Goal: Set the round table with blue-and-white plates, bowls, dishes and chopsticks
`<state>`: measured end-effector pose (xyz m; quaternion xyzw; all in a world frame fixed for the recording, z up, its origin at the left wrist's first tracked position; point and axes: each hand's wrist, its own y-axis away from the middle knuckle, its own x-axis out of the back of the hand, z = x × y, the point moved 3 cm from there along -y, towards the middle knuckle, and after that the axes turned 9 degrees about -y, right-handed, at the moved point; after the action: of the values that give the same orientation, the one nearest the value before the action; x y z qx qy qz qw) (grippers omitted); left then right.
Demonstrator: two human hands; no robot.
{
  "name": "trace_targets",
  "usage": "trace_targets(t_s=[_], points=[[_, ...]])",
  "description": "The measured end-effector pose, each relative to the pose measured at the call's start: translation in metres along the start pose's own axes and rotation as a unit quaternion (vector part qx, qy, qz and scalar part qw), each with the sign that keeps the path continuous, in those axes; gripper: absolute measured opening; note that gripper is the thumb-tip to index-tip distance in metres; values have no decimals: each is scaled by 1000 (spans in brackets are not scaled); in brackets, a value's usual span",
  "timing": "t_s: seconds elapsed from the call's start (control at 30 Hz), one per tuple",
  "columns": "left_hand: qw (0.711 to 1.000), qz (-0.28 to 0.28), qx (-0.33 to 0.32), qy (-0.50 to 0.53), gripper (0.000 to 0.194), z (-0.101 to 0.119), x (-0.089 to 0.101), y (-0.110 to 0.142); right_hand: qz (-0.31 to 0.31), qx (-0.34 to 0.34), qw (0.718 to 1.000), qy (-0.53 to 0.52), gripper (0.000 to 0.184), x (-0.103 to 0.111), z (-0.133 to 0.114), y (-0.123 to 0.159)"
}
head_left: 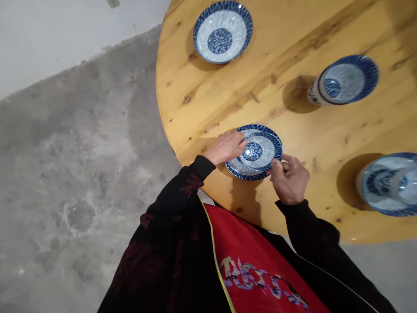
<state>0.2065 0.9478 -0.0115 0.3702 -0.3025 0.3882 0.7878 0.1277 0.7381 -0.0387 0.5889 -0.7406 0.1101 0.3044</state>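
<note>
A small blue-and-white dish (259, 151) lies tilted on top of a larger blue-and-white plate (239, 168) near the round wooden table's front edge (182, 130). My left hand (226, 147) grips the left rim of the dishes, fingers curled over it. On the right side my right hand (289, 177) pinches the small dish's rim between thumb and fingers. Both sleeves are black.
Another blue-and-white plate (223, 31) sits at the table's far side. Two stacks of similar bowls stand to the right, one (342, 83) further back, one (389, 183) near the front edge. A grey concrete floor (71, 165) lies to the left.
</note>
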Motion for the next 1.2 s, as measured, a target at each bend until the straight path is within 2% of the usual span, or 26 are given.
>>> trace_targets(t_s=[0.13, 0.33, 0.6, 0.97, 1.2], points=[[999, 35, 3, 39, 30, -5, 1, -3, 2, -44, 997, -66, 37, 5, -7, 1], [993, 52, -37, 98, 30, -5, -2, -5, 9, -72, 994, -87, 19, 5, -7, 1], [994, 56, -80, 50, 24, -2, -5, -14, 48, -108, 987, -110, 21, 3, -17, 5], [994, 54, -78, 54, 24, -2, -9, -17, 57, -112, 989, -82, 25, 3, -20, 9], [993, 49, -91, 58, 23, -3, -7, -18, 50, -125, 988, -71, 20, 3, -21, 10]])
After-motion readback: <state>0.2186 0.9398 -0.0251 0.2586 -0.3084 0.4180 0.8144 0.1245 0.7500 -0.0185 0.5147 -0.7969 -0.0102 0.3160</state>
